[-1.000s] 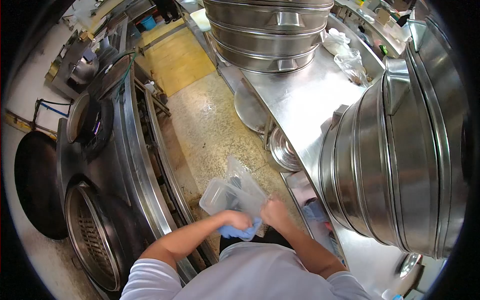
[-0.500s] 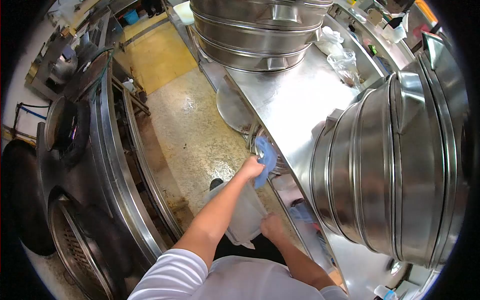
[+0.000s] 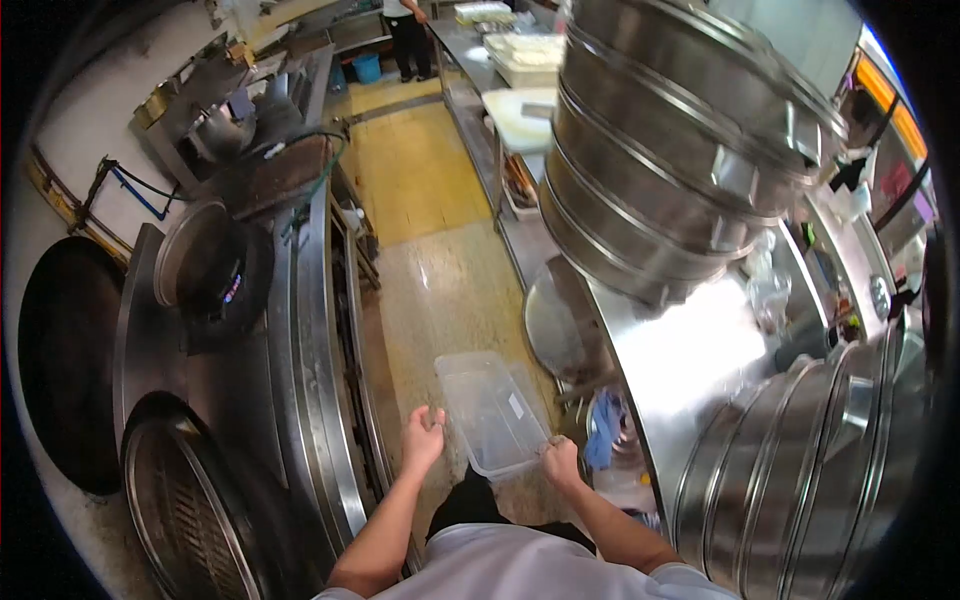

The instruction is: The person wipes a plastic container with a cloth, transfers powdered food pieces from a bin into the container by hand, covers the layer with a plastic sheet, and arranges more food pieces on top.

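A clear plastic container (image 3: 490,405) with a small white label hangs tilted in front of my body. My right hand (image 3: 560,462) grips its near right corner, fingers closed on the rim. Beside the container's left side is my left hand (image 3: 423,440), apart from it, fingers loosely bent and holding nothing. To the right, a blue cloth (image 3: 604,430) hangs by the shelf under the steel counter (image 3: 665,370).
Tall stacked steel steamers (image 3: 650,170) stand on the counter, with another stack (image 3: 790,470) at the near right. Along the left runs a stove with a wok (image 3: 190,500). A round metal lid (image 3: 565,320) leans beneath the counter. Another person (image 3: 408,40) stands far ahead.
My left hand has let go of the blue cloth, which now hangs at the shelf. The container has swung up into fuller view, still in my right hand. My view has lifted down the aisle.
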`<state>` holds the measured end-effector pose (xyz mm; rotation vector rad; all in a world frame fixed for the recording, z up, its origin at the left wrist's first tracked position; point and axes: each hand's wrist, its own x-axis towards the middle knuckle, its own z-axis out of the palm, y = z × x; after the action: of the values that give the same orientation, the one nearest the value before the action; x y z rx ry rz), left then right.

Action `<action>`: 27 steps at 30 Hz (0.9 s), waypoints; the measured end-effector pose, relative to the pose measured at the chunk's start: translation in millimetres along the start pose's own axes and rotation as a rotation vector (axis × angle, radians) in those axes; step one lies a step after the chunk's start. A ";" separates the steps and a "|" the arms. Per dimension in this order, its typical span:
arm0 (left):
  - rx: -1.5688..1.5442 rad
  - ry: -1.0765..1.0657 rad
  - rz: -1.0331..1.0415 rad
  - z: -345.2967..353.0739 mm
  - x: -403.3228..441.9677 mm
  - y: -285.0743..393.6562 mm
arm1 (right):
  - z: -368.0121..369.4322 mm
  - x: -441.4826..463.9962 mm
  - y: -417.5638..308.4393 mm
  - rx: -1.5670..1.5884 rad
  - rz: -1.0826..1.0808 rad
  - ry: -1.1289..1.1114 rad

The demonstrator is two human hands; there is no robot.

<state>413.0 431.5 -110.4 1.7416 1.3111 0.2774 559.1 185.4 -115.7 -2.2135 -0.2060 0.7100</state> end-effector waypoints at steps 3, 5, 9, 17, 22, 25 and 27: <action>-0.214 -0.140 -0.113 -5.4 56.9 16.4 | 10.9 45.4 -74.2 0.081 -0.072 0.080; -0.411 -0.312 -0.229 -31.3 80.7 81.7 | 12.7 77.2 -119.9 0.113 -0.157 0.119; -0.560 -0.335 -0.209 -52.4 148.2 156.1 | 17.0 146.7 -191.0 0.110 -0.334 0.177; -0.566 -0.132 -0.032 -58.2 353.8 234.1 | 57.2 347.5 -317.6 0.215 -0.603 0.061; -0.698 0.058 0.020 -126.8 460.8 290.6 | 97.9 466.7 -440.5 0.240 -0.457 -0.048; -0.703 0.120 0.020 -153.4 522.5 297.3 | 112.6 531.6 -510.4 0.200 -0.442 -0.090; -0.749 0.114 -0.052 -164.8 559.8 310.9 | 128.6 585.2 -553.3 0.236 -0.436 -0.082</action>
<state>738.2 988.1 37.2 1.0654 1.1245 0.7405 1017.3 854.4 -28.2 -1.8303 -0.5947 0.5496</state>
